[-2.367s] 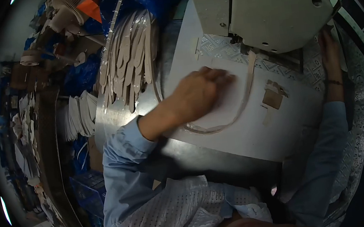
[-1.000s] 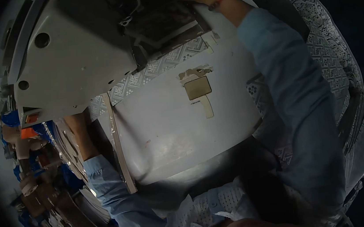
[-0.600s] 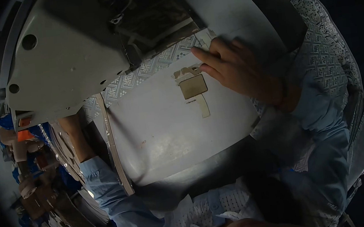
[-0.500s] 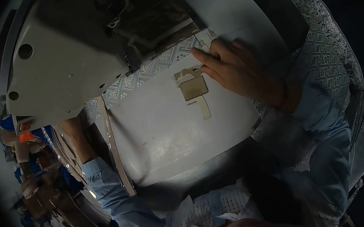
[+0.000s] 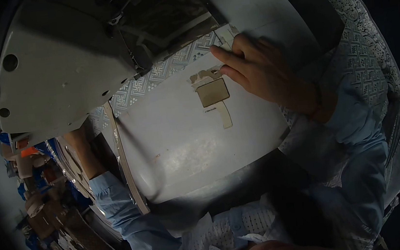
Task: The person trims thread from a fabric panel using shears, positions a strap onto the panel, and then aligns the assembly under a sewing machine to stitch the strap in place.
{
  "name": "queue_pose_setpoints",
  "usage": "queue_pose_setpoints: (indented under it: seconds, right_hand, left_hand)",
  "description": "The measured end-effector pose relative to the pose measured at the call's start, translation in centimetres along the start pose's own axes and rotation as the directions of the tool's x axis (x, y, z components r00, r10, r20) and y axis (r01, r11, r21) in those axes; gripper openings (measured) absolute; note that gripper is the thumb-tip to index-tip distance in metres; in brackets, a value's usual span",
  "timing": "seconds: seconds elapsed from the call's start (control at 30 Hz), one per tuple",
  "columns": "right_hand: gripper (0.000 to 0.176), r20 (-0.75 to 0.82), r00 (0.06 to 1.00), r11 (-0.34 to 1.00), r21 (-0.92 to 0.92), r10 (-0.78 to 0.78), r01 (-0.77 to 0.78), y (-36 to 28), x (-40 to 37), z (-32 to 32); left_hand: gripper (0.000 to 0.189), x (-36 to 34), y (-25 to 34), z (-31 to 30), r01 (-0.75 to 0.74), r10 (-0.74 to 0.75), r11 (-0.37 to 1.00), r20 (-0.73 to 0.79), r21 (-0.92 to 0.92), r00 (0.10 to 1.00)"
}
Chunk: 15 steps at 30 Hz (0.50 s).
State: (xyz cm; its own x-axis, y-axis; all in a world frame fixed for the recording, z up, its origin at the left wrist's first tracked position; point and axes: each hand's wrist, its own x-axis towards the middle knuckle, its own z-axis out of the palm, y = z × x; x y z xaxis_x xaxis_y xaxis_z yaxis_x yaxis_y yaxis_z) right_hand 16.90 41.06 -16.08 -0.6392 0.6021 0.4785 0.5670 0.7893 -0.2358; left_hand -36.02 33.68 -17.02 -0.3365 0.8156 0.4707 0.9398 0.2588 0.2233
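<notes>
A sewing machine [image 5: 57, 67] fills the upper left, its needle area [image 5: 137, 65] over a strip of pale fabric with a blue-grey geometric pattern [image 5: 160, 69]. My right hand [image 5: 262, 67] lies on the right end of this strip and the white work surface, index finger and thumb stretched out and apart, the other fingers partly bent. My left hand [image 5: 75, 138] reaches under the machine head at the left end of the fabric. The machine hides its fingers, so any grip there cannot be seen.
A metal plate [image 5: 213, 92] and peeling tape [image 5: 226, 115] sit on the white work surface [image 5: 187, 146]. A narrow beige band [image 5: 123, 162] runs down its left side. More patterned fabric [image 5: 363, 54] hangs at right; cluttered materials [image 5: 48, 209] lie at lower left.
The view has shifted slightly, with the machine head appearing farther left. My right hand stays on the fabric in nearly the same pose; my left hand remains mostly behind the machine.
</notes>
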Motion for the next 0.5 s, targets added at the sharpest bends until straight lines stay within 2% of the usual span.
queue_pose_setpoints:
  seconds: [0.07, 0.2, 0.27, 0.3, 0.37, 0.5]
  right_hand:
    - [0.045, -0.006, 1.0, 1.0, 0.005, 0.003, -0.003, 0.0, 0.0, 0.1]
    - [0.044, 0.002, 1.0, 1.0, 0.012, 0.015, -0.015, 0.0, -0.1, 0.2]
    - [0.042, -0.011, 1.0, 1.0, 0.027, 0.011, -0.011, 0.1, 0.0, 0.1]
    - [0.042, -0.009, 1.0, 0.999, 0.029, 0.012, -0.012, 0.2, 0.0, 0.2]
    - [0.042, -0.021, 1.0, 0.998, 0.06, 0.007, -0.006, 0.4, 0.0, 0.4]
    - [0.042, 0.024, 0.999, 0.997, 0.069, 0.022, -0.023, 0.5, 0.2, 0.0]
  left_hand:
    - [0.033, 0.2, -0.8, 0.3, -0.181, 0.185, 0.982, -0.071, 0.056, 0.98]
    - [0.033, 0.1, -1.3, 0.5, -0.207, 0.216, 0.974, -0.112, 0.088, 0.97]
    - [0.032, 0.2, -1.6, 0.5, -0.269, 0.283, 0.954, -0.108, 0.133, 0.953]
    - [0.032, 0.2, -1.8, 0.5, -0.268, 0.283, 0.954, -0.105, 0.133, 0.953]
    - [0.049, 0.4, -2.4, 0.5, -0.166, 0.167, 0.984, -0.01, 0.056, 0.986]
    - [0.046, 0.3, -2.2, 0.1, -0.22, 0.22, 0.975, -0.04, 0.013, 0.975]
